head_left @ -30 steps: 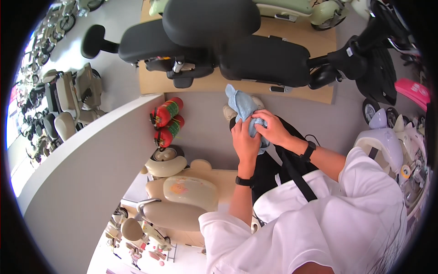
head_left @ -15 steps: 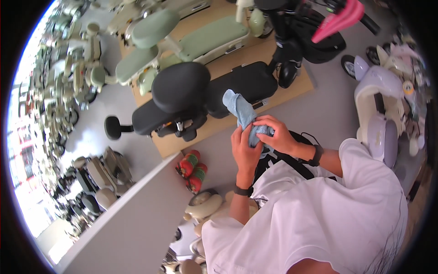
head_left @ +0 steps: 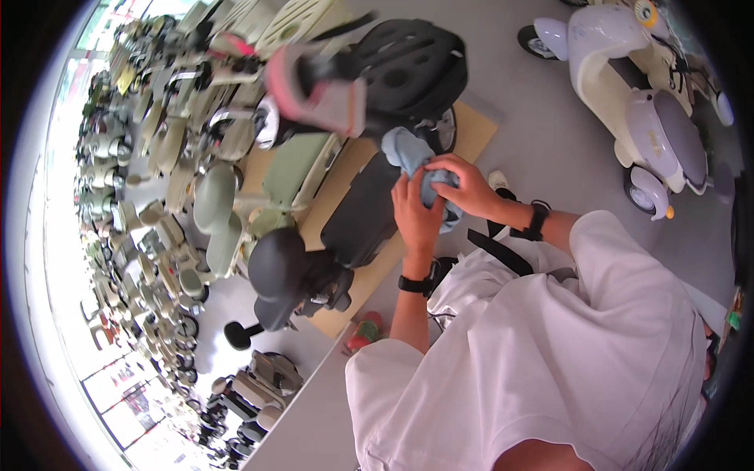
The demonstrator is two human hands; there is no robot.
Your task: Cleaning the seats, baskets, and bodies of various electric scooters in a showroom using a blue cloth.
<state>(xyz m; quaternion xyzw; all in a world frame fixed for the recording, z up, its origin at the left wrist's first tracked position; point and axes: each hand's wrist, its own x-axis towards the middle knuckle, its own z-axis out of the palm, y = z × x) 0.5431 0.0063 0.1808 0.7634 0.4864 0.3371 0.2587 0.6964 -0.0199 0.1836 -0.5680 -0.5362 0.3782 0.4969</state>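
Observation:
Both of my hands grip a crumpled light-blue cloth [head_left: 408,152] in front of my body. My left hand [head_left: 417,213] has its fingers closed on the near left side of the cloth. From the right, my right hand [head_left: 465,188] pinches the same cloth, thumb and fingers bent over it. One end of the cloth sticks out past the fingers, away from me. Beyond and left of my hands stands a scooter with a black footboard [head_left: 357,208] and a rounded black seat [head_left: 276,263]. Part of the cloth is hidden under my fingers.
A pale green scooter [head_left: 294,169] stands beyond the black one on a wooden platform [head_left: 475,129]. At the right is a lilac-and-cream scooter [head_left: 628,102]. Red fire extinguishers [head_left: 364,331] sit beside a low white wall [head_left: 314,408]. Many scooters line the left.
My view and body have turned to the right, so the scooters have shifted and swung around in the picture. Both hands still hold the cloth, in nearly the same grip.

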